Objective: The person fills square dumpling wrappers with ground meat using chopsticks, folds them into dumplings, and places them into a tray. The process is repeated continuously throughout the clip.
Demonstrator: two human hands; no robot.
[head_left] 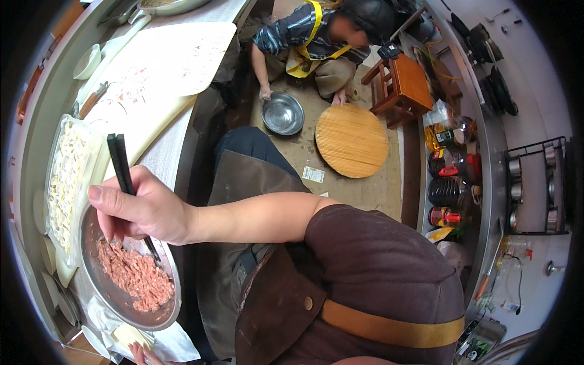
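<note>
My right hand (141, 205) grips a pair of black chopsticks (119, 159) over a metal bowl (159, 321). The chopstick tips reach down to the pink minced meat (134, 276) inside it. Only a few fingers of my left hand (142, 353) show at the bottom edge, beside a stack of thin pale wrappers (132, 336) on white plastic (178, 340); whether they hold anything is cut off from view. Beyond the bowl lies a clear plastic tray (93, 159) full of small pale pieces (66, 187).
A printed white sheet (182, 59), a wooden-handled tool (93, 100) and a white bowl (87, 61) occupy the counter. On the floor side, another person (315, 41) crouches, touching a steel basin (283, 114) and a round wooden board (351, 139). A wooden stool (406, 82) and bottles (445, 191) stand beyond.
</note>
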